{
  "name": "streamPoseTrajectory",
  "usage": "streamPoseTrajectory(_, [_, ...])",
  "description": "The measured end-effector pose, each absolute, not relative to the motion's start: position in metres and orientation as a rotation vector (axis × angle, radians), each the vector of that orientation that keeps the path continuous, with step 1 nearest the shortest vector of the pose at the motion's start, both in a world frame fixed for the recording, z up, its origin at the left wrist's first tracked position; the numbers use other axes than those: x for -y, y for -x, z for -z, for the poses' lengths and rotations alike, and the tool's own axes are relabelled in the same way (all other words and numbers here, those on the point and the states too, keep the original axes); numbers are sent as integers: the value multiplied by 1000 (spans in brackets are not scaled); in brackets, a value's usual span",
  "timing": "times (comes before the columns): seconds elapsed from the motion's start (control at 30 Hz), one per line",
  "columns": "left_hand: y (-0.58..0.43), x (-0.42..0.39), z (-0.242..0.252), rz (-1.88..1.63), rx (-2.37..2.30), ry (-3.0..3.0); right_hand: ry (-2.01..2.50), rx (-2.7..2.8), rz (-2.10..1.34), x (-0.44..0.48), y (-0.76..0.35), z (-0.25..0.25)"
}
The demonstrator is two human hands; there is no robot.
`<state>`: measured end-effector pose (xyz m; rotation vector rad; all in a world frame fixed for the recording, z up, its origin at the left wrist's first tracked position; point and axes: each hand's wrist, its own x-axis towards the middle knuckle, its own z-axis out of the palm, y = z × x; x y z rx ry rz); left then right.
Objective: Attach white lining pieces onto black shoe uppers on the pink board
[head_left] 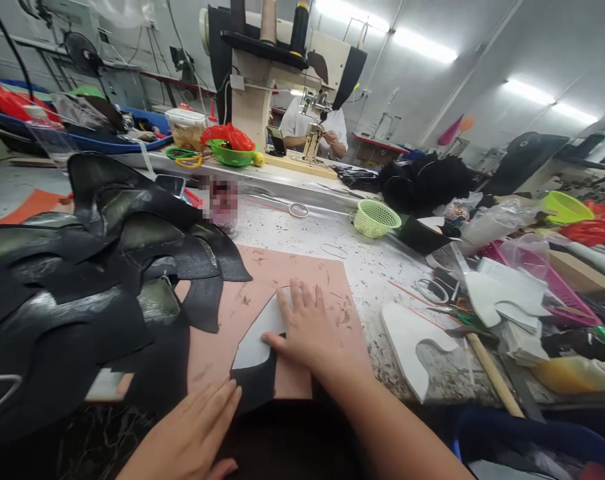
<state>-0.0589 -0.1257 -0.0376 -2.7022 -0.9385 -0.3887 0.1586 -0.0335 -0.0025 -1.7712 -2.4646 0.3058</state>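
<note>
A black leather-like piece (255, 390) lies on the pinkish work mat (327, 277), its lower end reaching the table's front edge. On top of it is a pale grey-white curved piece (257, 337). My right hand (305, 327) is spread flat over the pale piece's right side, covering part of it. My left hand (195, 423) has its fingers stretched out together, their tips at the black piece's lower left edge; its thumb stands apart. To the left, a heap of black curved pieces (112, 320), some with shiny patches, overlaps the mat.
White curved pieces (407, 333) lie at the right, near a wooden-handled tool (495, 377). A light green basket (376, 219) stands farther back. Behind it is a sewing machine (255, 87) with thread cones, and a person in white (340, 127) sits beyond. A blue container (532, 427) is at lower right.
</note>
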Motion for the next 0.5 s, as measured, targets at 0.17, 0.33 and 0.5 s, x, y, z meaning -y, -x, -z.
streamPoseTrajectory(0.17, [52,128,32,335,902,2682,1499,2564,-564,62,-127,2])
streamPoseTrajectory(0.33, [48,139,45,318,1153,2743,1626,2397,-736,66,-116,-4])
streamPoseTrajectory(0.5, [45,144,59,301,1253,2793,1685,2366,-781,62,-110,-13])
